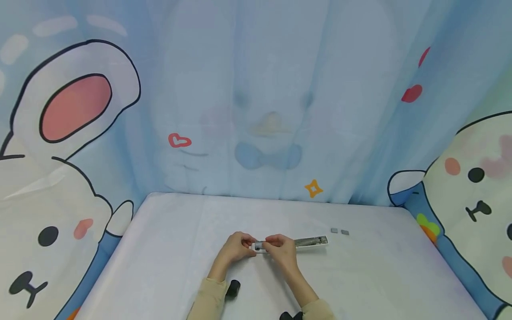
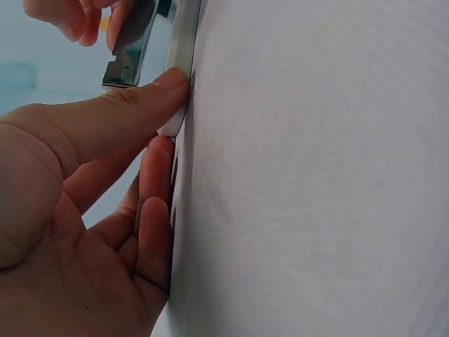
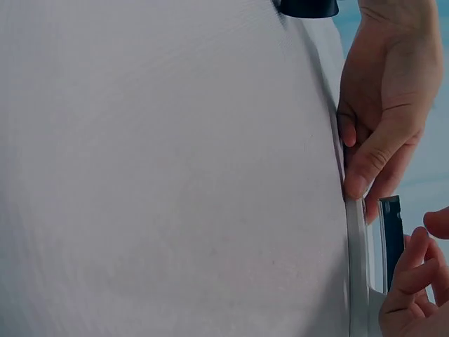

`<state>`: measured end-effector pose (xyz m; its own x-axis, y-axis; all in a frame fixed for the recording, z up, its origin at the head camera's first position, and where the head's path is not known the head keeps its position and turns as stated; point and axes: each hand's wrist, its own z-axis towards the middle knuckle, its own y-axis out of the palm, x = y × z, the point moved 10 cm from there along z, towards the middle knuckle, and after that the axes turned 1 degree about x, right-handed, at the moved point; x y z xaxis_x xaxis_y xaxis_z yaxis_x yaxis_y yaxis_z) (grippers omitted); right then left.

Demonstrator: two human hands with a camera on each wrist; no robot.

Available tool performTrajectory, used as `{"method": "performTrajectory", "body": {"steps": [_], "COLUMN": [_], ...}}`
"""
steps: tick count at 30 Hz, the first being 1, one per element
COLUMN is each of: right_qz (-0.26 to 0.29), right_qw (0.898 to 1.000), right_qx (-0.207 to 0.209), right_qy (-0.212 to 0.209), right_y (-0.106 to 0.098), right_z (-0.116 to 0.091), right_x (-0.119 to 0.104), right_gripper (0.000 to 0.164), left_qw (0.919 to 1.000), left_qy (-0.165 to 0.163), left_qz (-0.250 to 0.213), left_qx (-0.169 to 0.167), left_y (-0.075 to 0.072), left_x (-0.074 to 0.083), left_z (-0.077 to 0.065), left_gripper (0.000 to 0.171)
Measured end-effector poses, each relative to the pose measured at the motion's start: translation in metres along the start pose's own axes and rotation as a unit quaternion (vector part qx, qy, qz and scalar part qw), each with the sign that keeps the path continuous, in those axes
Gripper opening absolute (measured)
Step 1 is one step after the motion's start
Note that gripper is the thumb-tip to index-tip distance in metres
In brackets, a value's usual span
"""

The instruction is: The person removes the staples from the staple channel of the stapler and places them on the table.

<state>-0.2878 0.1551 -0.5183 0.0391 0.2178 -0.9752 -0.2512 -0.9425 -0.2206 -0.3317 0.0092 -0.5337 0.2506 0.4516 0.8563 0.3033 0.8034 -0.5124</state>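
Observation:
A long, narrow white tray-like box (image 1: 311,247) lies across the table, with something grey and shiny along its right part. My left hand (image 1: 238,247) pinches the box's left end between thumb and fingers; the left wrist view shows the thumb on its white edge (image 2: 184,42). Just above the box, my right hand (image 1: 283,253) holds a flat, shiny dark strip (image 3: 391,242). Its notched metallic end (image 2: 125,70) points toward the left hand. The strip's exact kind cannot be told. Fingers hide part of both things.
Two small grey squares (image 1: 334,230) lie on the white-covered table (image 1: 172,262), to the right behind the box. Black devices (image 1: 233,289) sit at both wrists. A blue curtain (image 1: 208,89) with cartoon animals hangs behind the table.

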Motion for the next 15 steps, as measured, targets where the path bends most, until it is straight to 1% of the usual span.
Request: {"method": "performTrajectory", "body": {"steps": [3, 5, 8, 13, 15], "right_qz": [0.02, 0.02, 0.001, -0.035, -0.049], "right_qw": [1.0, 1.0, 0.999, 0.998, 0.996], "right_qx": [0.0, -0.001, -0.001, -0.007, -0.012], "right_qy": [0.0, -0.014, -0.035, -0.055, -0.069], "right_y": [0.002, 0.002, 0.003, 0.006, 0.009], "right_z": [0.001, 0.003, 0.004, 0.002, 0.0], "right_x": [0.001, -0.002, -0.009, -0.013, -0.014], "right_gripper": [0.019, 0.019, 0.019, 0.018, 0.018], "left_qw": [1.0, 0.9999, 0.9998, 0.9996, 0.9995], "left_qy": [0.001, 0.003, 0.005, 0.003, 0.005], "left_qz": [0.008, 0.012, 0.016, 0.028, 0.033], "left_qx": [0.002, 0.004, 0.004, 0.002, 0.002], "left_y": [-0.001, -0.002, -0.003, -0.002, -0.002], "left_x": [0.001, 0.002, 0.005, 0.003, 0.003], "left_z": [-0.001, 0.0, 0.001, 0.0, -0.001], "left_gripper": [0.027, 0.027, 0.028, 0.028, 0.027]}}
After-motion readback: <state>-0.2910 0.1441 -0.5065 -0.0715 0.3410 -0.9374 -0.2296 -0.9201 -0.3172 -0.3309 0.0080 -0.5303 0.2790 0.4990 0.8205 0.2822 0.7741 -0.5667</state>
